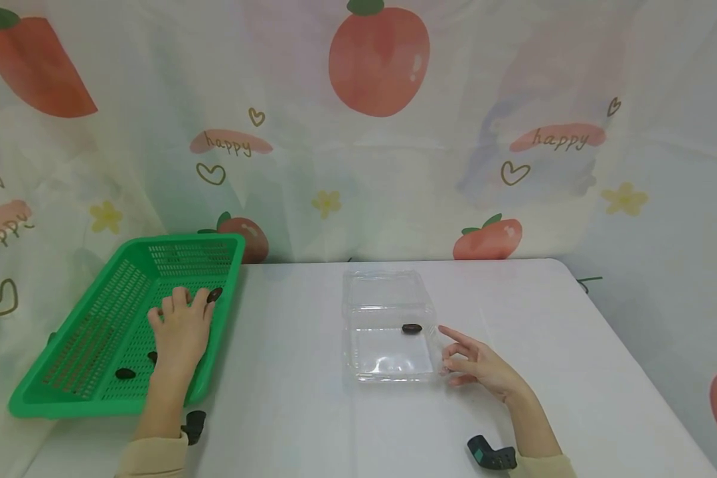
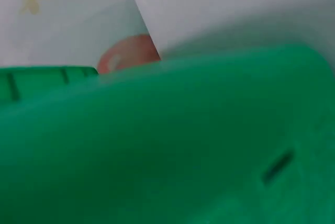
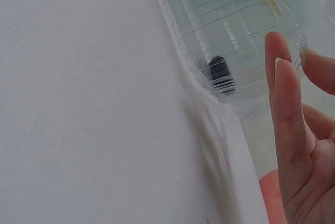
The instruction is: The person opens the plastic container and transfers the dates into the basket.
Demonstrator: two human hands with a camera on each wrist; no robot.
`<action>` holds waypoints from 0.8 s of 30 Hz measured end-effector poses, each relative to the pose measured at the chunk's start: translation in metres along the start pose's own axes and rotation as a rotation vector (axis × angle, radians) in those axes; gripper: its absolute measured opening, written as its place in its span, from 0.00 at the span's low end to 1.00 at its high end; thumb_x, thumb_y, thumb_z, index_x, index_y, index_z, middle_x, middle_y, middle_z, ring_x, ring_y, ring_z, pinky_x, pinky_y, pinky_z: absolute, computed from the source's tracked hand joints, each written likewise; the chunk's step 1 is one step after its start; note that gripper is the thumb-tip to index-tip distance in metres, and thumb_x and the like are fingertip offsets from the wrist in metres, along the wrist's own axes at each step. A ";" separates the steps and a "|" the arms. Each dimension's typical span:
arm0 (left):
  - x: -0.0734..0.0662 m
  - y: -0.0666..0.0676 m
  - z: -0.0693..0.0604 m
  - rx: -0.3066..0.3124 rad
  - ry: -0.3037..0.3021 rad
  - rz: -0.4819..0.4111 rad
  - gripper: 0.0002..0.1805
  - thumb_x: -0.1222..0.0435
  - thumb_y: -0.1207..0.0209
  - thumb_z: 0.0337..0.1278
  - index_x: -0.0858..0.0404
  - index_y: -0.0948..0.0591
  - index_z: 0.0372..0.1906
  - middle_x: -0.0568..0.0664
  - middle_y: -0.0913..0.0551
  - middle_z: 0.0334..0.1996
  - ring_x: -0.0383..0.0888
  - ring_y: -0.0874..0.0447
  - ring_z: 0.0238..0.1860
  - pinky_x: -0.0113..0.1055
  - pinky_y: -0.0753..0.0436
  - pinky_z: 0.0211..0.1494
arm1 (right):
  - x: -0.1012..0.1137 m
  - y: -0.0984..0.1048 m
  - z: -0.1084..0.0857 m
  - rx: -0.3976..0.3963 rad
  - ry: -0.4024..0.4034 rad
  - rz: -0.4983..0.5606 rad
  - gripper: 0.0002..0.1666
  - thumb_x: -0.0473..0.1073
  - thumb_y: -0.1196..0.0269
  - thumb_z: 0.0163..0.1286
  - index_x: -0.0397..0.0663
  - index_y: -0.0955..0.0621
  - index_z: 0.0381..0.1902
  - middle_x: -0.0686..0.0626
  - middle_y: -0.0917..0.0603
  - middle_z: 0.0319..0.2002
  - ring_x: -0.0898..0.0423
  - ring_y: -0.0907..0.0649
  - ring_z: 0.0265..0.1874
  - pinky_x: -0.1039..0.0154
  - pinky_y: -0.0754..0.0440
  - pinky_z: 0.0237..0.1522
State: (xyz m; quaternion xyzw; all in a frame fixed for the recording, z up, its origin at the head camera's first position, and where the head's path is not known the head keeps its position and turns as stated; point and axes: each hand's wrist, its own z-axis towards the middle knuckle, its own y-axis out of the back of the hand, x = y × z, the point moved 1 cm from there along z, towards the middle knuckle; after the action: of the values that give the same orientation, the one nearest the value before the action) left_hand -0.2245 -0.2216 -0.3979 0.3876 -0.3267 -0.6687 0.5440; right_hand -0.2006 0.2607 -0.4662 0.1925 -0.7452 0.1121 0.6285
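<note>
My left hand [image 1: 182,332] is inside the green plastic basket [image 1: 72,406], pinching a dark brown oval date [image 1: 215,294] at the thumb and forefinger, near the right wall. Two more dark dates lie on the basket floor, one date [image 1: 125,374] in the open and another date [image 1: 153,357] partly hidden by the wrist. A clear plastic clamshell box [image 1: 388,380] stands with its lid folded back and holds a single date [image 1: 411,328]. Beside its right side, my right hand [image 1: 480,365] has the forefinger stretched out, and a finger [image 3: 319,71] meets the box edge.
A white table [image 1: 287,411] carries the basket at left and the box at centre. Behind hangs a printed cloth [image 1: 394,179] with fruit and hearts. Dark wrist-worn devices are strapped near both sleeves, one device [image 1: 491,454] on the right.
</note>
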 end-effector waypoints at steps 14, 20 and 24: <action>0.050 0.010 -0.007 0.211 0.083 0.067 0.12 0.66 0.55 0.67 0.67 0.36 0.51 0.69 0.44 0.43 0.65 0.48 0.39 0.61 0.49 0.43 | 0.000 0.000 0.000 0.002 -0.001 -0.002 0.43 0.36 0.41 0.64 0.39 0.50 0.70 0.49 0.27 0.36 0.58 0.18 0.32 0.60 0.19 0.34; 0.060 0.014 -0.009 0.225 0.096 0.093 0.13 0.68 0.53 0.65 0.68 0.37 0.51 0.70 0.45 0.41 0.64 0.49 0.38 0.60 0.49 0.40 | 0.000 0.000 0.000 -0.001 -0.003 -0.014 0.42 0.35 0.42 0.64 0.39 0.50 0.70 0.50 0.27 0.36 0.58 0.18 0.32 0.61 0.19 0.34; 0.065 0.012 -0.011 0.258 0.110 0.099 0.11 0.68 0.53 0.65 0.68 0.37 0.48 0.71 0.45 0.41 0.65 0.49 0.38 0.61 0.48 0.40 | 0.000 0.000 0.001 0.003 -0.006 -0.008 0.42 0.35 0.42 0.64 0.39 0.50 0.70 0.50 0.27 0.35 0.58 0.18 0.32 0.61 0.19 0.34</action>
State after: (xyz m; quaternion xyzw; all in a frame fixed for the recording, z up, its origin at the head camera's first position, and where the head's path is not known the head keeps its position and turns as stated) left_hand -0.2162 -0.2877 -0.4029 0.4738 -0.3981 -0.5714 0.5389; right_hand -0.2011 0.2603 -0.4665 0.1969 -0.7460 0.1102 0.6266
